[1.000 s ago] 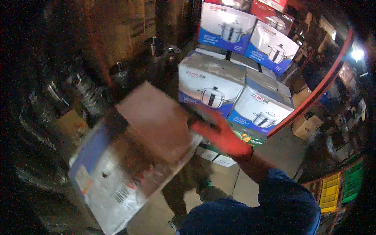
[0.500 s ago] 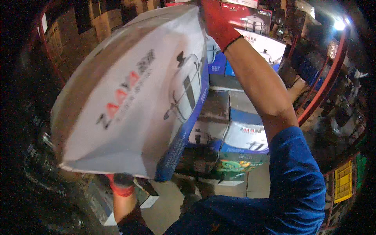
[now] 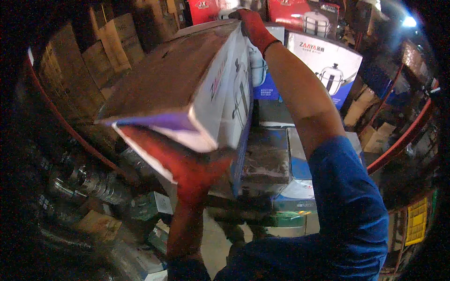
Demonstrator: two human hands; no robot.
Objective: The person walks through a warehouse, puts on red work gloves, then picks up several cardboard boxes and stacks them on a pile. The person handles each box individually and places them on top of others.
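A large carton (image 3: 154,77) with white and blue printed sides and a pot picture is held up, tilted, at left of centre. Its dusty brown face is turned upward. My right hand (image 3: 253,33), in a red glove, grips the far upper corner with its arm stretched out. At the near end, my left hand (image 3: 199,173), also red-gloved and slightly blurred, holds the lower edge, its fingers partly hidden in the shadow of the folded end. Just right of the carton stands a stack of similar boxes, including a white and blue one (image 3: 323,61).
Red boxes (image 3: 304,18) sit at the back. Lower boxes with dusty tops (image 3: 265,157) are stacked ahead of me. Brown cartons (image 3: 112,40) line the far left, and shiny metal ware (image 3: 93,182) lies below them. Red curved rails and a yellow crate (image 3: 416,220) are at right.
The carton has turned, so its printed side now faces right and its brown face shows upward. My left hand has risen and moved right with the near end.
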